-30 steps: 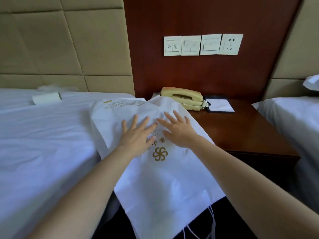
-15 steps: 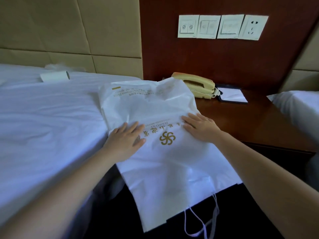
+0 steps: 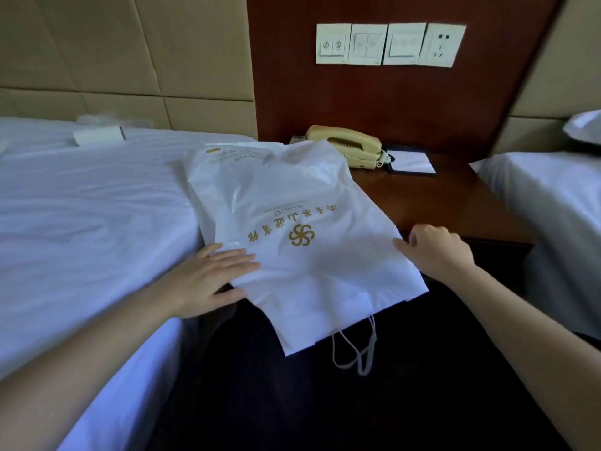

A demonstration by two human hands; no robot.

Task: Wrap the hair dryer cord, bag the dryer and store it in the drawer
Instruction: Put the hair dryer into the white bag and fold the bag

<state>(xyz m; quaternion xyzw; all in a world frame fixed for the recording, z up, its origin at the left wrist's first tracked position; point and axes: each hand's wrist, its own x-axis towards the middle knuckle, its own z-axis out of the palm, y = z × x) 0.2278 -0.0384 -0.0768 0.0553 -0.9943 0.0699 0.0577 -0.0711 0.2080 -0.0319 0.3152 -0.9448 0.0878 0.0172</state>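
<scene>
White bag point(image 3: 309, 196) w/ a gold logo point(image 3: 301, 235) lies flat across the corner of the bed point(image 3: 81, 206) & the front-left part of the nightstand point(image 3: 455, 203). Its near end hangs past both, over the dark gap in front of the person. The print reads upside down from here. Thin white cords point(image 3: 354, 353) dangle from the near end. Can't tell what's inside the bag.

Left hand point(image 3: 208, 278) rests palm down on the bag's left edge, fingers straight & close together, pointing right, partly on the bag, partly off it. Right hand point(image 3: 435, 252) is at the bag's right edge, back of hand up, fingers curled in, one fingertip touching the edge. The grip is hidden under the hand, so can't tell if it pinches the bag. Hands are well apart, logo btwn them.

Cream phone point(image 3: 348, 144) sits at the back of the nightstand, just behind the bag's far end, w/ a notepad point(image 3: 409, 162) in a dark holder just right of it. On the red-brown wood panel point(image 3: 390, 99) above: a row of switch plates point(image 3: 367, 43) & a socket point(image 3: 440, 45). A white roll point(image 3: 97, 135) lies on the bed near the tan padded wall point(image 3: 130, 53), well apart from the bag. A 2nd bed point(image 3: 546, 196) w/ white sheets stands right of the nightstand, pillow point(image 3: 585, 125) at the far right.
</scene>
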